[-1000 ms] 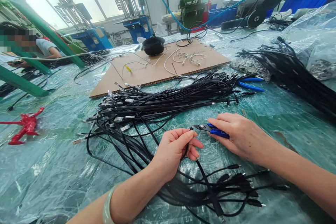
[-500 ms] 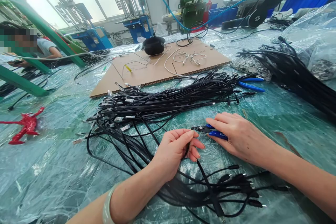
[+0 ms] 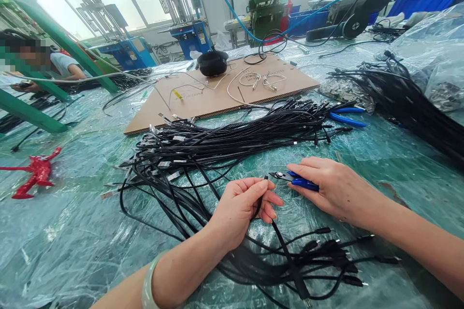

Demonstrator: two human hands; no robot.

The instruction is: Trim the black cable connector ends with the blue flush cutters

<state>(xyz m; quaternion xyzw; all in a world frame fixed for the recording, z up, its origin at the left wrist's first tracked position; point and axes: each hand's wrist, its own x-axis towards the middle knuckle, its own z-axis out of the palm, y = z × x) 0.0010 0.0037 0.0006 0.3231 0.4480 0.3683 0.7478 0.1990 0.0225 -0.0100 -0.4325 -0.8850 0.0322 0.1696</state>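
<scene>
- Green bar (image 3: 32, 115), slanting over the table edge, well to the left of the left hand's grip; behind it, a co-worker's short sleeve (image 3: 60, 63) shows.
- Red glossy branched piece (image 3: 37, 170) lying on the clear plastic sheeting (image 3: 83, 222), also well left of that grip.
- Pale bangle (image 3: 148, 282) on the left wrist, below and left of the pinching fingers.
- Stacked cardboard sheets (image 3: 217, 99) beyond the grip, with a black round dish-like item (image 3: 212, 63) on top and pale looped cables (image 3: 253, 79) to its right.
- Long pile of black USB cables (image 3: 235, 130) between the cardboard and the grip, metal plugs toward the left.
- Left hand (image 3: 241, 203), thumb and fingers closed on one black cable (image 3: 266, 178), its short end poking up above the pinch.
- Blue-handled cutting nippers (image 3: 303, 183), tips right at that cable end; whether they touch it cannot be told.
- Right hand (image 3: 331, 183), wrapped around the nippers' handles.
- Black connector ends (image 3: 339, 256) fanned out below both grips.
- Second pair of blue handles (image 3: 348, 119), beyond the right hand, by the pile.
- Another black cable bundle (image 3: 416, 91), farther right of the nippers.
</scene>
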